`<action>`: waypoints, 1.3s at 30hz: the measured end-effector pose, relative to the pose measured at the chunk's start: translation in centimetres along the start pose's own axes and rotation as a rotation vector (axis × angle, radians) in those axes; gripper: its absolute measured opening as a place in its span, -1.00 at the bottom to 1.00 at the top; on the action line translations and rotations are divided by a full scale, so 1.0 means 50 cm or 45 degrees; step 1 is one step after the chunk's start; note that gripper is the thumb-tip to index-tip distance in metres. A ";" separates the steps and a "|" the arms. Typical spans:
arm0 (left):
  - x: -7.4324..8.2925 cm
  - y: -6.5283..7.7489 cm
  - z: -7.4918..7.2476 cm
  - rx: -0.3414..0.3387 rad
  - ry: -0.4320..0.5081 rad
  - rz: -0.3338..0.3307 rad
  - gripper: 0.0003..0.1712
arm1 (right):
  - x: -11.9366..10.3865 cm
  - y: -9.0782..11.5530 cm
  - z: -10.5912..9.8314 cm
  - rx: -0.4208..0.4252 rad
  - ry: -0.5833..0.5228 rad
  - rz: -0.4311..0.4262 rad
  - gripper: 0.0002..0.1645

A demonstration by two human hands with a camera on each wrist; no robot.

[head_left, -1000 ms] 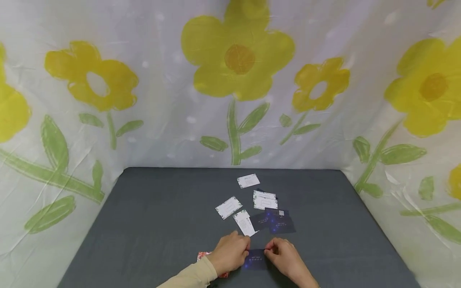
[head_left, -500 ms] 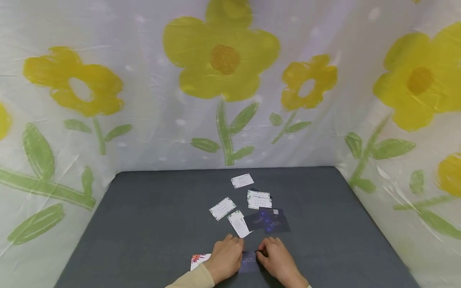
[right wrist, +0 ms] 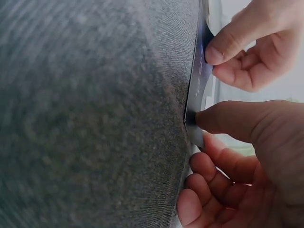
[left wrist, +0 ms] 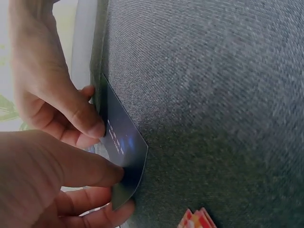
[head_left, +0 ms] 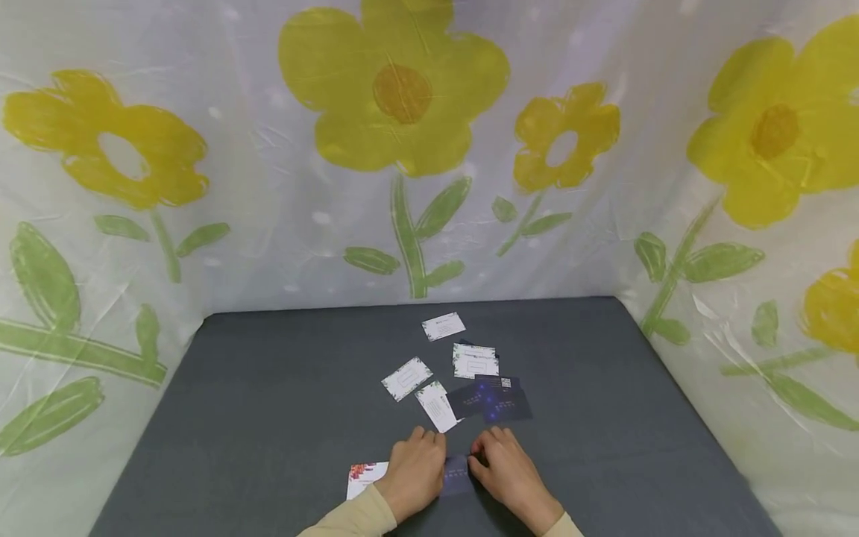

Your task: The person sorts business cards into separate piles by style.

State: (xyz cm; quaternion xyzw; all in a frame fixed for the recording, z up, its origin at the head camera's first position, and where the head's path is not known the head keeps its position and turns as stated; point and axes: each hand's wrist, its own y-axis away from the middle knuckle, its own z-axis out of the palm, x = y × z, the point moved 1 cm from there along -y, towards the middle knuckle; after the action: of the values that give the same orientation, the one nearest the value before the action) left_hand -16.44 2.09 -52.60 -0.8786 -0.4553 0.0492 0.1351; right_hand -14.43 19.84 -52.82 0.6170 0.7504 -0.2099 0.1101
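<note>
A dark blue printed card (head_left: 455, 475) stands between both hands near the front of the table. My left hand (head_left: 414, 470) pinches its left end; in the left wrist view the thumb presses the card (left wrist: 124, 142) from the front with fingers behind, and that end bends slightly. On the other end, my right hand (head_left: 508, 475) pinches the card between thumb and forefinger, its remaining fingers curled in the right wrist view. Beside my left wrist lies a white card with a red floral corner (head_left: 365, 479), partly covered by the sleeve.
Beyond the hands lie white cards with leafy corners, one at the back (head_left: 444, 326), one at left (head_left: 407, 379), one nearer (head_left: 436, 406). Overlapping dark blue cards (head_left: 508, 403) lie right of them, below a small white stack (head_left: 475, 362). A flowered curtain (head_left: 295, 224) surrounds the grey table (head_left: 268, 418).
The camera view has shifted to the right. Both hands keep their pinch on the dark blue card. More of the white card with the red floral corner shows beside the left wrist.
</note>
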 end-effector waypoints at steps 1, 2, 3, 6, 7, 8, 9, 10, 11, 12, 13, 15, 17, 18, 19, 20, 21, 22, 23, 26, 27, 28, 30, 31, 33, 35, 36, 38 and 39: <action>0.000 0.000 -0.001 0.002 -0.003 -0.001 -0.70 | -0.001 -0.001 0.000 0.005 0.008 -0.005 -0.80; -0.001 -0.001 -0.002 0.003 -0.013 -0.001 -0.69 | -0.002 -0.002 0.000 0.009 0.019 -0.011 -0.79; -0.001 -0.002 -0.002 0.001 -0.021 -0.002 -0.69 | -0.004 -0.002 -0.001 0.019 0.035 -0.021 -0.78; -0.003 -0.005 -0.005 -0.012 -0.042 -0.011 -0.64 | -0.009 -0.003 0.000 0.049 0.085 -0.052 -0.74; -0.003 -0.005 -0.007 -0.015 -0.048 -0.013 -0.62 | -0.011 -0.004 0.001 0.056 0.098 -0.064 -0.72; -0.003 -0.006 -0.008 -0.019 -0.050 -0.014 -0.62 | -0.013 -0.004 0.001 0.067 0.114 -0.077 -0.70; -0.003 -0.007 -0.009 -0.023 -0.045 -0.015 -0.61 | -0.015 -0.005 0.000 0.074 0.123 -0.088 -0.68; -0.004 -0.008 -0.010 -0.022 -0.041 -0.013 -0.61 | -0.016 -0.007 -0.001 0.074 0.127 -0.095 -0.66; -0.004 -0.011 -0.013 -0.026 -0.028 -0.013 -0.59 | -0.017 -0.009 -0.004 0.073 0.130 -0.104 -0.63; -0.005 -0.014 -0.014 -0.015 -0.013 -0.010 -0.60 | -0.017 -0.014 -0.008 0.072 0.131 -0.106 -0.62; -0.007 -0.019 -0.017 -0.003 0.001 -0.008 -0.61 | -0.016 -0.022 -0.014 0.071 0.135 -0.108 -0.62; -0.012 -0.036 -0.023 0.028 0.033 -0.011 -0.62 | -0.010 -0.044 -0.030 0.074 0.141 -0.092 -0.63; -0.019 -0.062 -0.028 0.079 0.058 -0.021 -0.66 | 0.003 -0.080 -0.047 0.071 0.158 -0.084 -0.67; -0.023 -0.078 -0.030 0.113 0.058 -0.026 -0.68 | 0.011 -0.100 -0.055 0.066 0.172 -0.092 -0.69; -0.027 -0.095 -0.030 0.127 0.057 -0.042 -0.69 | 0.020 -0.121 -0.061 0.044 0.179 -0.104 -0.70; -0.031 -0.112 -0.029 0.133 0.049 -0.060 -0.68 | 0.029 -0.142 -0.066 0.010 0.188 -0.122 -0.70; -0.035 -0.128 -0.025 0.132 0.043 -0.080 -0.65 | 0.037 -0.162 -0.069 -0.041 0.199 -0.145 -0.67; -0.037 -0.143 -0.019 0.123 0.032 -0.100 -0.61 | 0.045 -0.179 -0.070 -0.103 0.211 -0.169 -0.64; -0.039 -0.155 -0.012 0.098 0.019 -0.123 -0.56 | 0.052 -0.194 -0.070 -0.172 0.224 -0.188 -0.59; -0.037 -0.180 0.020 0.012 -0.073 -0.160 -0.46 | 0.066 -0.219 -0.064 -0.353 0.275 -0.215 -0.48; -0.034 -0.185 0.029 -0.003 -0.102 -0.159 -0.44 | 0.068 -0.222 -0.062 -0.391 0.289 -0.213 -0.46; -0.030 -0.189 0.038 -0.008 -0.136 -0.152 -0.43 | 0.068 -0.225 -0.061 -0.411 0.302 -0.211 -0.45; -0.022 -0.195 0.051 0.005 -0.198 -0.130 -0.44 | 0.068 -0.226 -0.059 -0.419 0.324 -0.203 -0.45; -0.018 -0.197 0.055 0.022 -0.214 -0.121 -0.46 | 0.068 -0.226 -0.058 -0.413 0.329 -0.197 -0.47; -0.012 -0.201 0.057 0.039 -0.223 -0.113 -0.48 | 0.067 -0.226 -0.057 -0.394 0.333 -0.185 -0.53; -0.011 -0.204 0.059 0.040 -0.209 -0.109 -0.48 | 0.067 -0.226 -0.057 -0.376 0.332 -0.170 -0.58; -0.011 -0.206 0.061 0.041 -0.194 -0.106 -0.48 | 0.068 -0.226 -0.057 -0.361 0.330 -0.165 -0.60; -0.014 -0.208 0.063 0.051 -0.169 -0.090 -0.47 | 0.072 -0.227 -0.058 -0.331 0.317 -0.158 -0.62; -0.015 -0.210 0.064 0.063 -0.151 -0.075 -0.48 | 0.074 -0.228 -0.059 -0.310 0.307 -0.157 -0.62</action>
State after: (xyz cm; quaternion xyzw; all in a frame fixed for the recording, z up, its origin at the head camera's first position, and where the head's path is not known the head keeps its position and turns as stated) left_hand -25.80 7.84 -52.72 -0.8567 -0.4870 0.1085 0.1311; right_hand -26.01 22.73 -49.72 0.5726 0.8145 -0.0482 0.0800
